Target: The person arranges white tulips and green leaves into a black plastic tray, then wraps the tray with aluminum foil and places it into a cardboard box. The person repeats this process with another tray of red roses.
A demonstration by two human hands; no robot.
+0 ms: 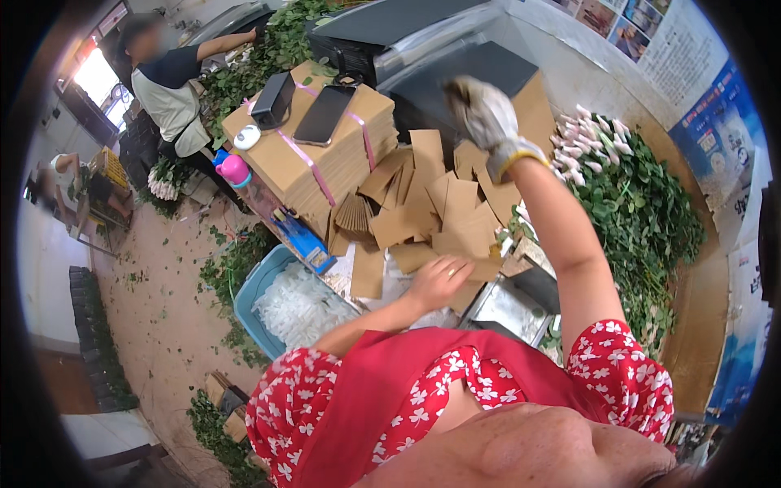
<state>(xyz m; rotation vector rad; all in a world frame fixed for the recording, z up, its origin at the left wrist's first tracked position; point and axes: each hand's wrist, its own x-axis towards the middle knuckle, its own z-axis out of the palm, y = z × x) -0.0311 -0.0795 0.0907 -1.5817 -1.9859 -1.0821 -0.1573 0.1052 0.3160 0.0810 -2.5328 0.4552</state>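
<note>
My left hand is bare, with a ring on one finger. It lies low over the pile of loose brown cardboard pieces, its fingers stretched toward the right and nothing plainly held in them. My right hand wears a whitish work glove with a yellow cuff. It is raised beyond the pile, in front of a dark grey panel. Motion smears its fingers, so I cannot make out their pose. Right of my right forearm lies a heap of pink-white flower buds on leafy green stems.
A strapped cardboard stack bears a phone, a black box and a white round item. A blue tub of white translucent pieces stands at left. By my front is a metal box. Another person works among greenery.
</note>
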